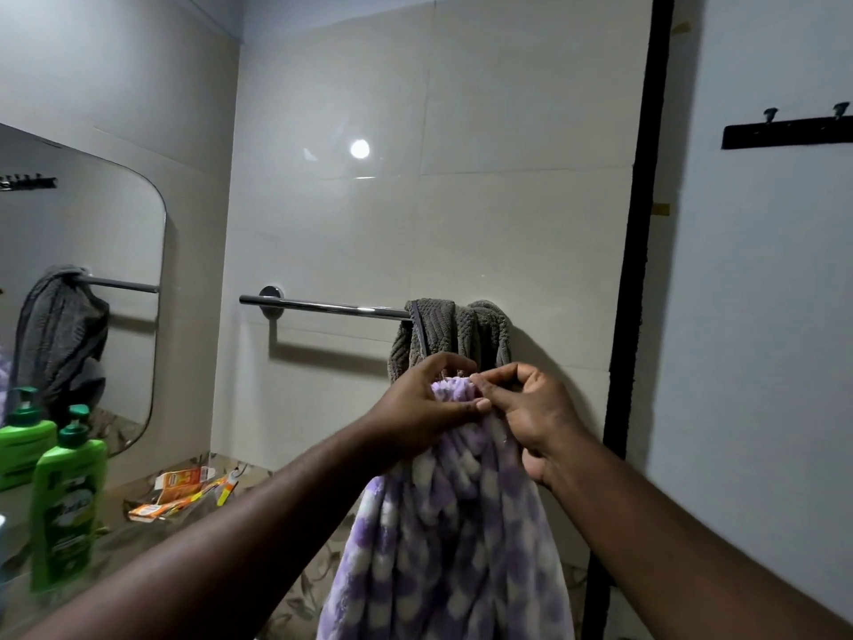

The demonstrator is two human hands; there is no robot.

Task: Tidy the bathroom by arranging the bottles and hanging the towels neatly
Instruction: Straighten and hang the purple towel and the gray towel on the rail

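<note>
A purple-and-white checked towel hangs bunched from both my hands in front of the wall. My left hand grips its gathered top edge from the left. My right hand pinches the same edge from the right. Just behind and above them a grey towel is bunched over the right end of a chrome towel rail. The rail's left part is bare. A green pump bottle stands on the counter at the far left.
A mirror on the left wall reflects the grey towel and a second green bottle. Orange cartons and tubes lie on the patterned counter. A black hook rack is fixed on the right wall, beyond a black vertical strip.
</note>
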